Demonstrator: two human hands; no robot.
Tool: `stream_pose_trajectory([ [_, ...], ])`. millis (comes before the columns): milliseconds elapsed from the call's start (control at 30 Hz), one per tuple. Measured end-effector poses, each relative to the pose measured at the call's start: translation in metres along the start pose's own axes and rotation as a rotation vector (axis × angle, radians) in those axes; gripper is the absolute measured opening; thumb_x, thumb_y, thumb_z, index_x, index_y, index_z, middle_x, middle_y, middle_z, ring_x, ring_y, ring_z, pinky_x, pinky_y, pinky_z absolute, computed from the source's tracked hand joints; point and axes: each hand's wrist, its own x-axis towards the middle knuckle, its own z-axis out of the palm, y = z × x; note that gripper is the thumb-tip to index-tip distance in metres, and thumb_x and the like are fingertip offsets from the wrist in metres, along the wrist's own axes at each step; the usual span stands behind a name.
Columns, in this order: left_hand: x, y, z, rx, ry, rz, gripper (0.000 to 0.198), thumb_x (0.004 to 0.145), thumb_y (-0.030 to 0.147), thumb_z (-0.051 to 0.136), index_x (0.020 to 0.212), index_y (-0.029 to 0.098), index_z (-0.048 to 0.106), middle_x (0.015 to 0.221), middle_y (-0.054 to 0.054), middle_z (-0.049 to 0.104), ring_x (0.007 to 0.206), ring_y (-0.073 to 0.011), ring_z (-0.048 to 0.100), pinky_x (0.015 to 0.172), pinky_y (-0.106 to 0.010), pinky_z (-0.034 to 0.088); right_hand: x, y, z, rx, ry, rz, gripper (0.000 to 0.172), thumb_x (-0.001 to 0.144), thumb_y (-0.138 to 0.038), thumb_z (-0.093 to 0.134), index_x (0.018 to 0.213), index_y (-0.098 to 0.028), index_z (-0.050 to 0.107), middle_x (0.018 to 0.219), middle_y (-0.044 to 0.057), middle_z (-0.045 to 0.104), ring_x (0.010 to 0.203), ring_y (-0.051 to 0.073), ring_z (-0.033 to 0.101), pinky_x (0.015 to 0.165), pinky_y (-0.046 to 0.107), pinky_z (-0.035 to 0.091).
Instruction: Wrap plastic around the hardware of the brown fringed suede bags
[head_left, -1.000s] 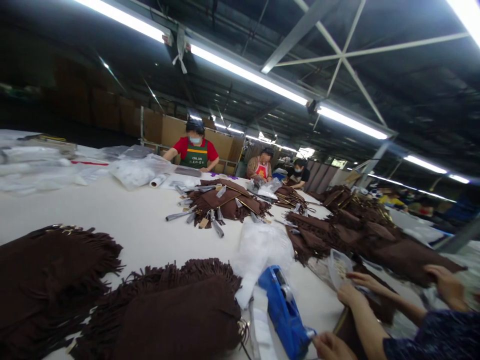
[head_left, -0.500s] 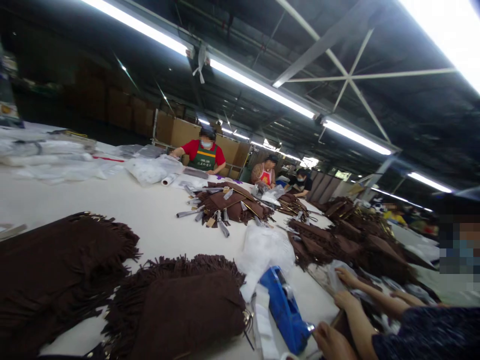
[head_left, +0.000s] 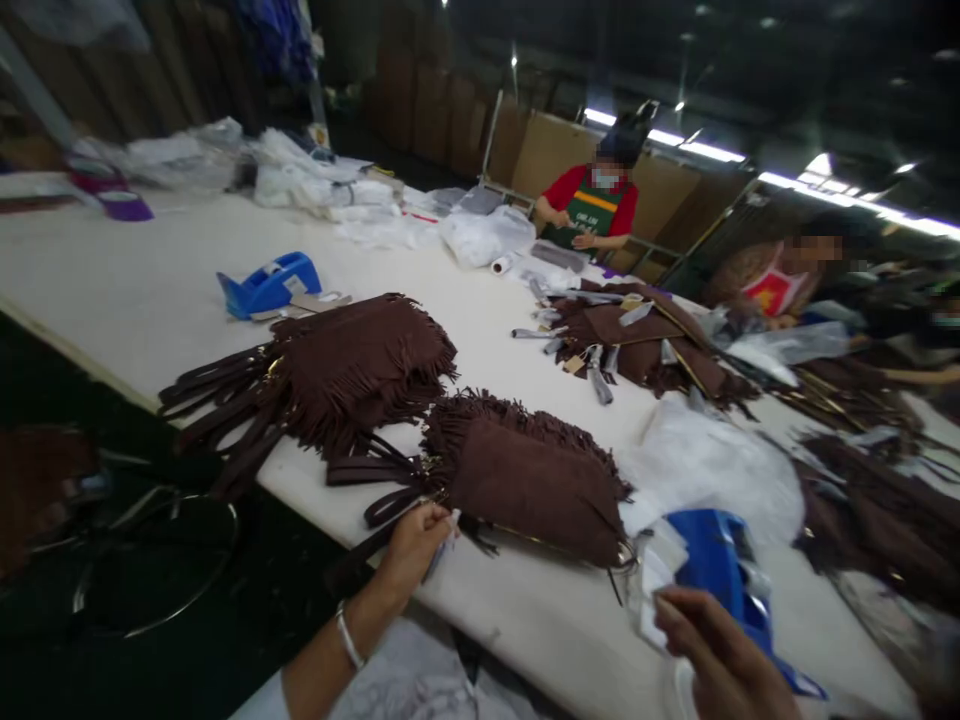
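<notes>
My left hand (head_left: 411,548) is closed in a pinch on a small whitish strip (head_left: 454,522), at the strap end of a dark brown fringed bag (head_left: 536,485) by the table's near edge. That bag lies flat, with its straps to the left and gold-coloured metal at its corners. My right hand (head_left: 720,650) has its fingers pressed together to the right of the bag; what they hold, if anything, is too blurred to make out. Just behind it stand a blue tape dispenser (head_left: 716,560) and some white folded strips (head_left: 652,590).
Stacked fringed bags (head_left: 367,360) lie to the left, with another blue tape dispenser (head_left: 270,285) behind. A crumpled white plastic bag (head_left: 712,465) sits beyond the right hand. A brown heap with wrapped handles (head_left: 630,335) lies in front of a person in a green apron (head_left: 592,205).
My view has swung left and down. My left hand has come into view by the straps. The right hand has moved away from the dispenser's front end.
</notes>
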Motion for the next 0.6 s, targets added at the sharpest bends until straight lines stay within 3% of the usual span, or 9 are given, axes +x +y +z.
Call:
stream_pose_trajectory([
  [133, -0.006, 0.002, 0.001, -0.044, -0.031, -0.05, 0.022, 0.073, 0.038, 0.064, 0.067, 0.016, 0.06, 0.06, 0.0, 0.059, 0.056, -0.0127, 0.05, 0.056, -0.023, 0.035, 0.022, -0.075, 0.084, 0.331, -0.278, -0.146, 0.019, 0.084, -0.039, 0.055, 0.089, -0.022, 0.063, 0.077, 0.0, 0.06, 0.068, 0.015, 0.055, 0.063, 0.023, 0.046],
  [267, -0.003, -0.003, 0.0, -0.022, -0.054, -0.032, 0.02, 0.074, 0.035, 0.063, 0.071, 0.016, 0.06, 0.061, 0.001, 0.058, 0.057, -0.0137, 0.05, 0.056, -0.024, 0.036, 0.04, -0.114, 0.15, 0.463, -0.426, -0.255, 0.013, 0.086, -0.029, 0.054, 0.085, -0.02, 0.062, 0.074, -0.002, 0.058, 0.065, 0.012, 0.049, 0.06, 0.021, 0.041],
  [400, 0.0, -0.005, -0.004, 0.04, -0.069, 0.071, 0.012, 0.077, 0.028, 0.058, 0.077, 0.016, 0.061, 0.071, -0.001, 0.06, 0.068, -0.0162, 0.054, 0.064, -0.026, 0.039, 0.053, -0.123, 0.174, 0.41, -0.421, -0.326, 0.013, 0.086, -0.021, 0.051, 0.087, -0.02, 0.064, 0.076, -0.001, 0.061, 0.067, 0.012, 0.053, 0.062, 0.02, 0.041],
  [600, 0.001, -0.006, -0.01, 0.05, -0.142, 0.104, 0.009, 0.079, 0.023, 0.055, 0.081, 0.016, 0.061, 0.074, -0.001, 0.059, 0.072, -0.0166, 0.053, 0.067, -0.026, 0.039, 0.056, -0.13, 0.178, 0.175, -0.33, -0.44, 0.025, 0.087, -0.012, 0.043, 0.091, -0.021, 0.066, 0.073, 0.0, 0.061, 0.061, 0.012, 0.054, 0.059, 0.02, 0.039],
])
